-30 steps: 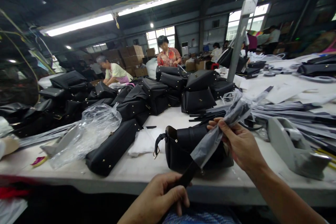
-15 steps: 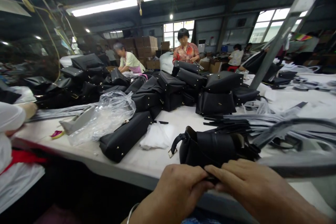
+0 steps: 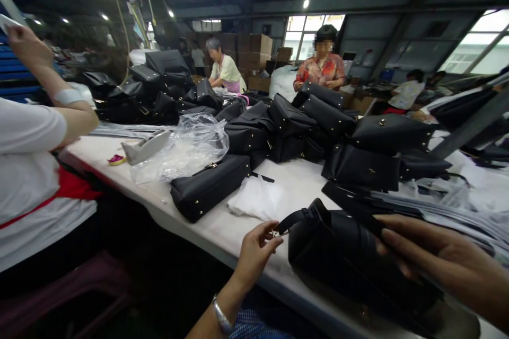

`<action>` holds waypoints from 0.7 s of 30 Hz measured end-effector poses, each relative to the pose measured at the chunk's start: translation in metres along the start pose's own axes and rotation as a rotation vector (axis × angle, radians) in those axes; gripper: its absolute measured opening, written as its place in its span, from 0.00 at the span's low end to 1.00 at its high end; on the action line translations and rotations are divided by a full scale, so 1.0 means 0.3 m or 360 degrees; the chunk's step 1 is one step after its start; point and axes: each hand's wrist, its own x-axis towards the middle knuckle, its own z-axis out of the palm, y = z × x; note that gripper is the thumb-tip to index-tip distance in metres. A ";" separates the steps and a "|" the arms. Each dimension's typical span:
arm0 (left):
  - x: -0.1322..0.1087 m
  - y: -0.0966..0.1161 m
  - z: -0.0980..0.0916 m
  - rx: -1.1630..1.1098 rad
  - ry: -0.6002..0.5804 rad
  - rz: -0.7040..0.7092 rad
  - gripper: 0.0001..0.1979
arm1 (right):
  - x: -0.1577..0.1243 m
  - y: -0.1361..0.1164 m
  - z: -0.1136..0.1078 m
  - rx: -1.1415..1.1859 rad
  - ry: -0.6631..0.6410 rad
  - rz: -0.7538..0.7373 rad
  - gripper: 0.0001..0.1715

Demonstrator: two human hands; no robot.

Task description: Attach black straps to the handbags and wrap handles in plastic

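Observation:
A black handbag (image 3: 318,249) lies on its side at the table's near edge, in front of me. From its upper left end runs a short strap (image 3: 294,218) with a small metal buckle (image 3: 275,233). My left hand (image 3: 256,249) pinches that buckle between thumb and fingertips. Over the bag's right part, my right hand (image 3: 429,249) is closed on a flat black strap (image 3: 350,206), whose free end points up and to the left. The strap's other end is hidden behind the hand.
Finished-looking black bags (image 3: 294,122) are heaped across the table (image 3: 214,241). Left of my bag lie white tissue (image 3: 254,198), another bag (image 3: 210,185) and clear plastic (image 3: 186,151). A co-worker in white (image 3: 27,159) is at the left; two more people stand behind the heap.
My hands were together at the bag's near side. They have moved apart: the left has taken hold of the buckle, the right has raised a black strap. The view has swung right.

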 end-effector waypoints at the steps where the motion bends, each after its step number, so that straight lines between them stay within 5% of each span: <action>1: 0.002 0.008 -0.001 -0.0105 0.0048 0.0027 0.20 | 0.005 -0.003 0.017 0.0058 -0.0127 0.0050 0.40; 8: 0.018 0.152 0.004 -0.0594 0.0200 0.0229 0.20 | 0.048 0.006 0.081 0.0042 -0.0647 0.0106 0.39; 15: 0.041 0.260 0.075 -0.0390 -0.0030 0.0572 0.18 | 0.049 -0.012 0.106 0.0074 -0.0524 -0.0001 0.35; 21: 0.037 0.312 0.131 -0.0385 -0.0249 0.0622 0.27 | 0.052 -0.050 0.049 -0.0022 -0.0453 -0.0221 0.24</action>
